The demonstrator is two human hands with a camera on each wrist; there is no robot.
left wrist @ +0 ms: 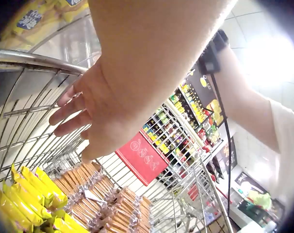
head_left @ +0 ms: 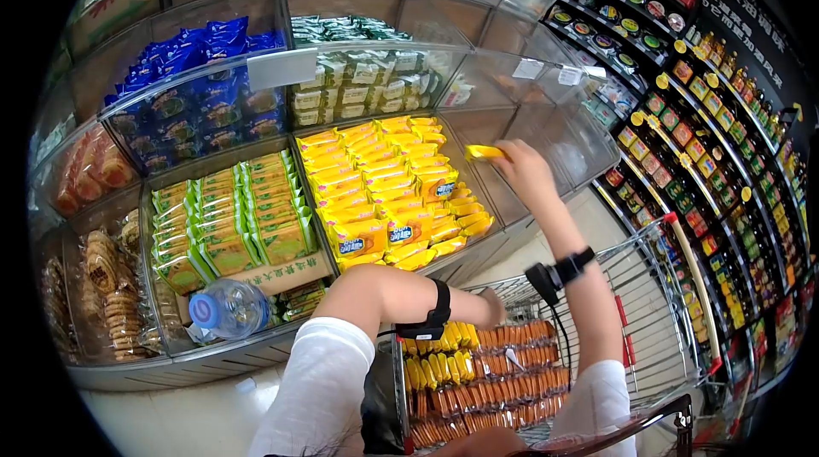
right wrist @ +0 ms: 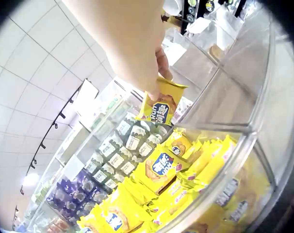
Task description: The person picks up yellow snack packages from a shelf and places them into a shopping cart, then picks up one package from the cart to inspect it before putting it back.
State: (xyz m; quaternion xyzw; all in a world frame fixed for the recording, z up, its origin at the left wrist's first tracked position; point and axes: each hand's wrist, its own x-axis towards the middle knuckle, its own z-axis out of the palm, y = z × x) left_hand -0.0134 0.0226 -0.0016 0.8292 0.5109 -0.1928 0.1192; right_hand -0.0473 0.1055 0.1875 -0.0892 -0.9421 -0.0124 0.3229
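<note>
My right hand (head_left: pixel 526 171) pinches one yellow snack packet (right wrist: pixel 162 104) by its edge, raised above the right side of a bin. In that bin lie rows of matching yellow packets (head_left: pixel 388 180). Over the shopping cart (left wrist: pixel 21 57) hangs my left hand (left wrist: pixel 101 99), its fingers loosely extended and nothing in them; in the head view the forearm hides part of it. Inside the cart, yellow packets (head_left: pixel 439 367) sit at the left beside rows of brown clear-wrapped snacks (head_left: pixel 512 363), with a small white piece on top.
Green-and-yellow packets (head_left: pixel 230 218) fill the bin to the left, where a water bottle (head_left: pixel 230 308) lies at the front. Blue packets (head_left: pixel 205 81) and dark green ones (head_left: pixel 363 73) stand behind a clear divider. Shelves of jars and bottles (head_left: pixel 691 150) line the right.
</note>
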